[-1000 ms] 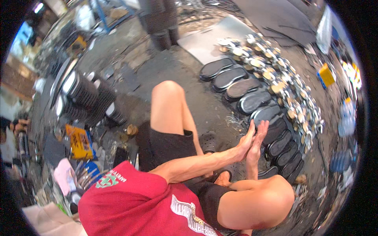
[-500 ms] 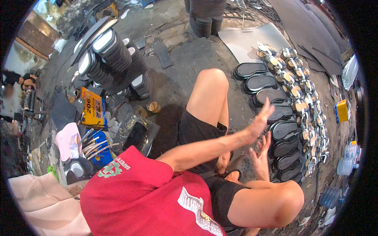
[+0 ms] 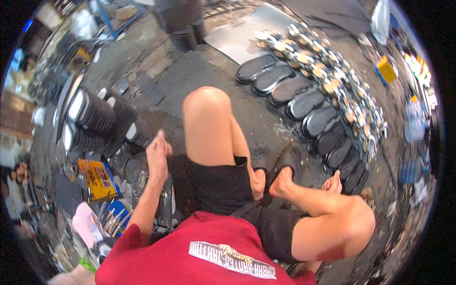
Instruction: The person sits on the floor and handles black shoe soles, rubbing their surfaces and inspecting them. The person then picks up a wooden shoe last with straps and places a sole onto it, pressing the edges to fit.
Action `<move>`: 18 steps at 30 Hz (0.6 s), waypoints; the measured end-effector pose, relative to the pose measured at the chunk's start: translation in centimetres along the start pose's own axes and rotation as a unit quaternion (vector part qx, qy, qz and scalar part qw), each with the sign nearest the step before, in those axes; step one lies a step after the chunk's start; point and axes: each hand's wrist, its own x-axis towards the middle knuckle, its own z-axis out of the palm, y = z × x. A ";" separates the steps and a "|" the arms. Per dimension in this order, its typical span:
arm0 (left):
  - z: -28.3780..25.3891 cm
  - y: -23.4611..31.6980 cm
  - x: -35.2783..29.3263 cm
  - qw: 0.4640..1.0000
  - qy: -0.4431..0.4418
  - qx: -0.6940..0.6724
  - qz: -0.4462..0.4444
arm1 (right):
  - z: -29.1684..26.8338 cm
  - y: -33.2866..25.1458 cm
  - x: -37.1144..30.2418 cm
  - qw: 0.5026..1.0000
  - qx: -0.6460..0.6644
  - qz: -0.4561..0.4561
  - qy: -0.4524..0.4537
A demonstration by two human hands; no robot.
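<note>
My left hand (image 3: pixel 158 151) is raised beside a stack of black shoe soles (image 3: pixel 97 116) on the left. Its fingers are loosely bent with one stretched upward, and I see nothing in it. My right hand (image 3: pixel 332 183) is just beyond my right knee, close to the near end of a row of black sandal soles (image 3: pixel 304 104). Part of that hand is hidden behind the leg and its fingers are blurred, so whether it touches a sole cannot be made out. The soles lie overlapping in a curved line, one of them browner on top.
Along the soles runs a heap of small white and tan pieces (image 3: pixel 332 71). A grey sheet (image 3: pixel 247 33) and dark upright stacks (image 3: pixel 183 23) stand far off. A yellow box (image 3: pixel 387 70) and clear bottles (image 3: pixel 414 124) are at right, an orange-yellow packet (image 3: pixel 98 180) at left.
My hands, held close together over the soles before, have parted: the left swung to the left stack, the right drew back beside my knee. The view has turned, shifting the soles leftward.
</note>
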 end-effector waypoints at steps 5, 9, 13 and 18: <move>3.8 -0.4 -4.0 0.971 -0.038 0.235 0.033 | 3.4 -7.2 -5.9 0.977 -0.123 -0.105 -0.141; 9.6 5.9 -0.9 0.920 -0.167 0.285 0.213 | 8.5 -12.3 -5.4 0.869 -0.246 -0.236 -0.358; 17.3 12.1 2.0 0.834 -0.309 0.323 0.322 | 11.2 -16.3 -0.1 0.784 -0.278 -0.278 -0.480; 28.8 11.1 3.7 0.755 -0.454 0.347 0.321 | 12.0 -19.4 9.1 0.749 -0.286 -0.257 -0.539</move>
